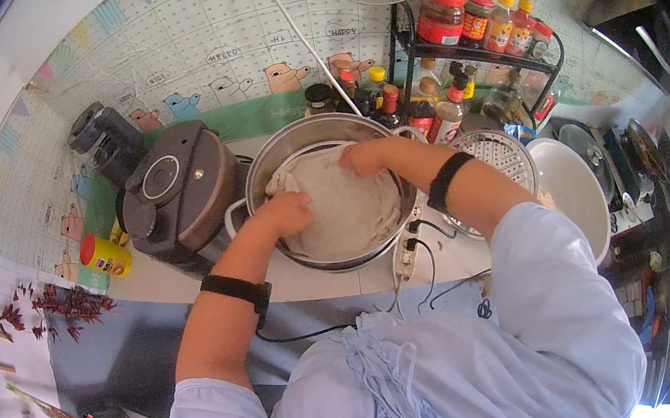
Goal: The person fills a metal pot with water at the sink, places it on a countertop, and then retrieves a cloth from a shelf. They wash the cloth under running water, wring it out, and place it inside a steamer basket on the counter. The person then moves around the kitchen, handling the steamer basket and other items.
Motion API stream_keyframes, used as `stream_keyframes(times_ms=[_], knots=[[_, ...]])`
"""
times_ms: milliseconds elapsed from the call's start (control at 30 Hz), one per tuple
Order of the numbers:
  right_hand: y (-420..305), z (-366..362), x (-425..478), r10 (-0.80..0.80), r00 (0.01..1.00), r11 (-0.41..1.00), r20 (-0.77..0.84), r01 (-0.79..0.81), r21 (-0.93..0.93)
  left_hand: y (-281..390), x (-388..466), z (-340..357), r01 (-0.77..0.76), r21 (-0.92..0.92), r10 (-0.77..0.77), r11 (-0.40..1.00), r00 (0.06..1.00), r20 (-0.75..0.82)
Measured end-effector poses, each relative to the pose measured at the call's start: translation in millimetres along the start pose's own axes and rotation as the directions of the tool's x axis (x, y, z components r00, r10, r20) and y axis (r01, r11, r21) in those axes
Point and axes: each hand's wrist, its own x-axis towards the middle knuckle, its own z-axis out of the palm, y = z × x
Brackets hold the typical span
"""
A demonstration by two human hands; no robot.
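Observation:
A large metal pot (323, 120) with side handles stands in front of me on the counter. An off-white cloth (345, 214) is spread inside it, rumpled and folded around its edge. At the pot's left front, my left hand (292, 213) reaches over the rim and touches the cloth with curled fingers; its grip is partly hidden. My right hand (365, 159) comes in from the right and pinches the cloth near the far side. Part of a metal ring (308, 149) shows along the cloth's far edge.
Left of the pot is a dark electric cooker (179, 185), with a yellow canister (105, 256) beside it. Sauce bottles (388, 110) and a black rack (479, 50) stand behind. A perforated steamer plate (490, 157), white basin (575, 203) and plugged-in power strip (407, 253) lie to the right.

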Motion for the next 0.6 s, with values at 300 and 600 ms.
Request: stream_keyframes(times_ms=[300,600], knots=[[-45.7,-41.8,9.2,0.293,0.952,0.955,0.094,-0.287,-0.069,37.3,-29.4,-25.1,0.121,0.384,-0.228,0.915,0.942,0.247],[-76.7,-32.3,-58.9,0.061,0.846,0.989,0.529,-0.123,0.082,34.6,-28.6,-9.3,0.001,0.282,-0.086,0.959,0.954,0.288]])
